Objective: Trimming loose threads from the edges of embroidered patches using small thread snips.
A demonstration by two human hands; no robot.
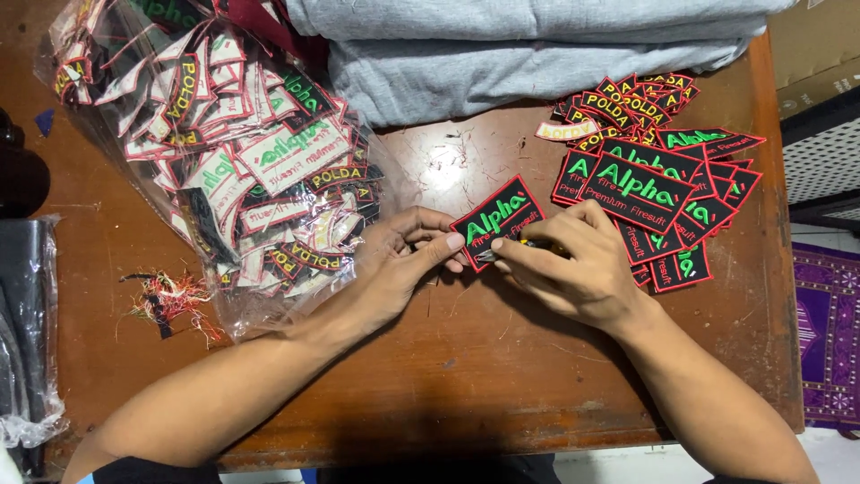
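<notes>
Okay, far left: crumpled dark plastic wrap (27, 332) at the edge of the worn brown wooden table (466, 376), and a small tangle of red, white and green thread scraps (170, 300) beside it. Next, a big clear plastic bag stuffed with embroidered patches (233, 152), mostly showing white backs, lying upper left; its lower end sits just beside the left wrist. Along the top edge, folded grey fabric (528, 54) in a stack.

Left hand (399, 264) at centre, palm down, fingers curled; thumb and forefinger pinch the lower left corner of a black rectangular embroidered patch with red border and green lettering (497, 215). The patch is at table centre, tilted, right end higher, held between both hands just above or on the wood; cannot tell which.

Right hand (573, 264) is closed around a small metal tool, probably thread snips (502, 251), whose tip points at the patch's lower edge; most of the tool is hidden by the fingers. Forefinger lies over the patch's right edge.

Right of that hand, a loose pile of finished black-and-red patches (667, 188), larger green-lettered ones in front, smaller yellow-lettered ones behind, touching the hand's knuckles. Far right, off the table, purple patterned cloth (829, 336) on the floor.
</notes>
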